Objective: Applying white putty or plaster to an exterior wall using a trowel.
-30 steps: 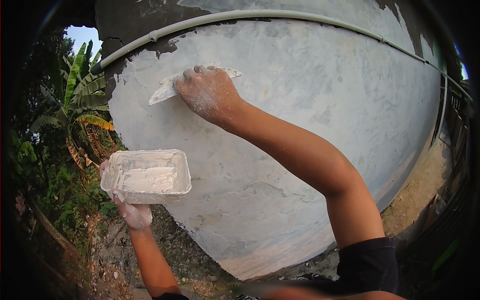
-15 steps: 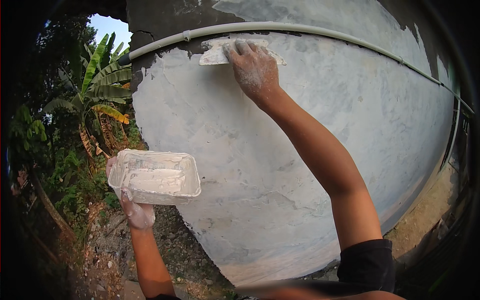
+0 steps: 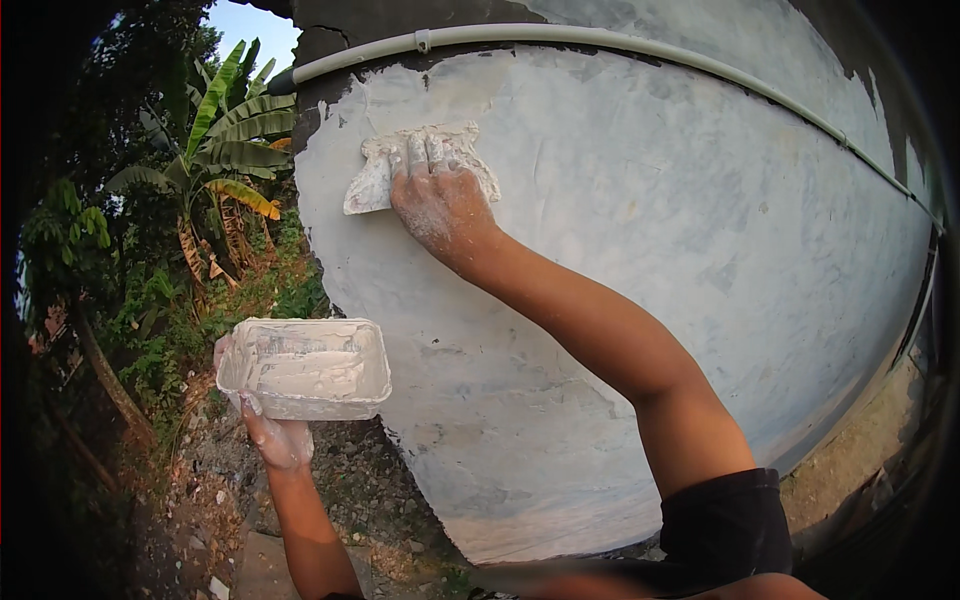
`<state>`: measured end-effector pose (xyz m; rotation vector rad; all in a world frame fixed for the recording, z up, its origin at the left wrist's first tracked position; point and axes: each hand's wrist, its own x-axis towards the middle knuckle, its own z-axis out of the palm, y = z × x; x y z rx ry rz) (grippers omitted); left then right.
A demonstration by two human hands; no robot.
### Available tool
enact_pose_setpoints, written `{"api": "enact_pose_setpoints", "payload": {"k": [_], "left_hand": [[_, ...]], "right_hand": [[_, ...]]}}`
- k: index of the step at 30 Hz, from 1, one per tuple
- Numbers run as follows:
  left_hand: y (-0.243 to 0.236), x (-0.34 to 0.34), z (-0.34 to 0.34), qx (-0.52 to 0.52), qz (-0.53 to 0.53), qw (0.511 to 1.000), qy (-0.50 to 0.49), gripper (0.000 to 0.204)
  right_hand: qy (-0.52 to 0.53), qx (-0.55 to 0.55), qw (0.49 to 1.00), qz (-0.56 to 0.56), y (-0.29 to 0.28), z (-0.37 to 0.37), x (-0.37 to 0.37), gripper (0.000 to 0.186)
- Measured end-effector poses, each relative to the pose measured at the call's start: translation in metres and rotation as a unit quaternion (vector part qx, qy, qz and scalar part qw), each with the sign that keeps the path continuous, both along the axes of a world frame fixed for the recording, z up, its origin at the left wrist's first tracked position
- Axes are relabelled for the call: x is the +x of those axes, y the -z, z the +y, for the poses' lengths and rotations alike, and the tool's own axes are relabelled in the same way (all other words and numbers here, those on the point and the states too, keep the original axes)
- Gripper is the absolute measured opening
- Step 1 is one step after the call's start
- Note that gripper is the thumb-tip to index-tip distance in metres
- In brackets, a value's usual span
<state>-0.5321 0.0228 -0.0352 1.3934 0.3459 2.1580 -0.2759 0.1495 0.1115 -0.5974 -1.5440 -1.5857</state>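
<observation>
My right hand (image 3: 437, 200) grips a wide putty knife (image 3: 372, 183) smeared with white putty, pressed near the left edge of the wall (image 3: 600, 250). The fingers lie over the blade, and its lower edge is toward the wall surface. My left hand (image 3: 278, 432) holds up a rectangular plastic tub (image 3: 330, 408) from below and at its left side. Pale putty (image 3: 315, 375) coats the tub's bottom and inner walls. Whitish residue covers both hands.
A white pipe (image 3: 560, 36) runs across the wall above my right hand. Dark bare wall (image 3: 370, 14) shows above it. Banana plants (image 3: 235, 130) and shrubs stand at the left; rubble ground (image 3: 215, 510) lies below the tub.
My right hand has moved down and left with the putty knife, away from the pipe. Wet putty shows below the pipe. The view has shifted slightly; the tub stays held at the lower left.
</observation>
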Motion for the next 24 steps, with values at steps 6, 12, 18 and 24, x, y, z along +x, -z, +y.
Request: {"api": "enact_pose_setpoints", "payload": {"k": [6,12,18,24], "left_hand": [[0.002,-0.005,0.001,0.026,-0.002,0.999,0.029,0.072],[0.001,0.003,0.009,0.035,-0.013,0.999,0.032,0.074],[0.009,0.01,0.017,0.071,-0.068,0.995,0.034,0.073],[0.012,-0.011,0.001,0.069,-0.077,0.995,0.012,0.07]], "right_hand": [[0.031,-0.196,0.979,0.048,-0.036,-0.054,0.003,0.013],[0.097,-0.145,0.96,0.217,-0.092,-0.063,0.066,0.014],[0.111,-0.066,0.991,-0.023,0.004,-0.026,0.011,0.024],[0.04,-0.251,0.964,-0.08,-0.013,-0.066,-0.043,0.025]]}}
